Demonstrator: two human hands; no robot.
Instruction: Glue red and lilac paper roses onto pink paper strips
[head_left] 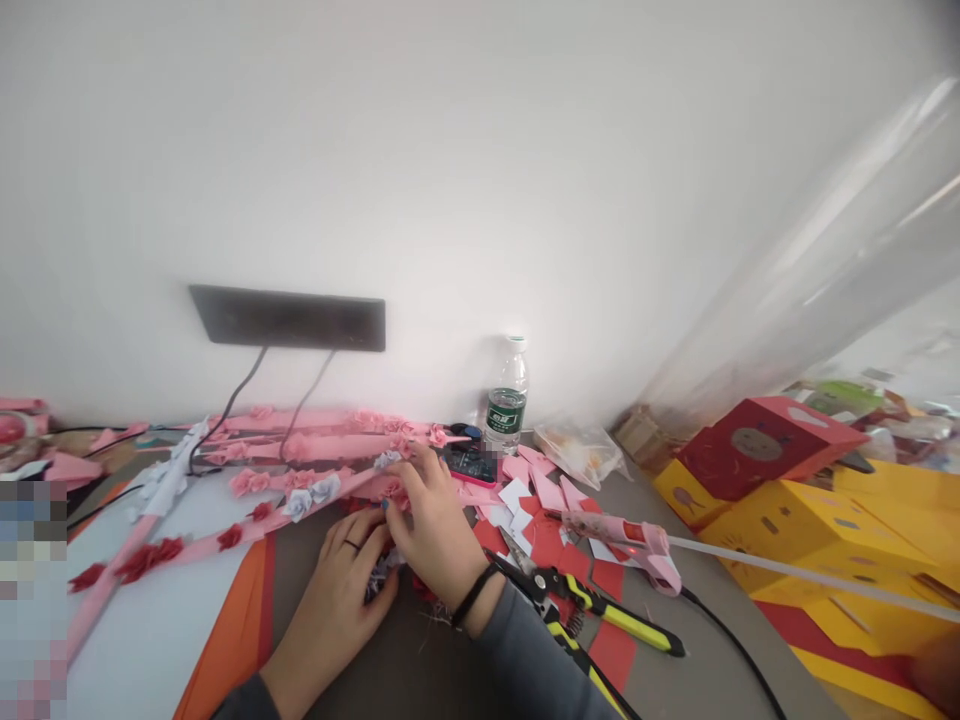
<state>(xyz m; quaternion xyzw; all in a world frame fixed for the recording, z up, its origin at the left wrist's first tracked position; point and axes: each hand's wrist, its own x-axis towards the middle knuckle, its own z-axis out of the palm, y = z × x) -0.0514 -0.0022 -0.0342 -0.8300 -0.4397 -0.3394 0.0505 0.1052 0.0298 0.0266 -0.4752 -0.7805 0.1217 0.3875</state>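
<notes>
Lying slantwise on the bench [720, 640], the pink stick [274, 520] with paper flowers has its long axis going from near left to far right, and its far end comes close to the fingers of the right hand [439, 515], the nearer one. The left hand [341, 580] curves over some pale paper [384, 575], with the stick in front of it. Whether each hand is grasping, I cannot tell.

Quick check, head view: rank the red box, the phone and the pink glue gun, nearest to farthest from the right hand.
From the right hand:
1. Phone: just beyond the fingers, slightly right.
2. Pink glue gun: farther out, to the right.
3. Red box: far right.
</notes>
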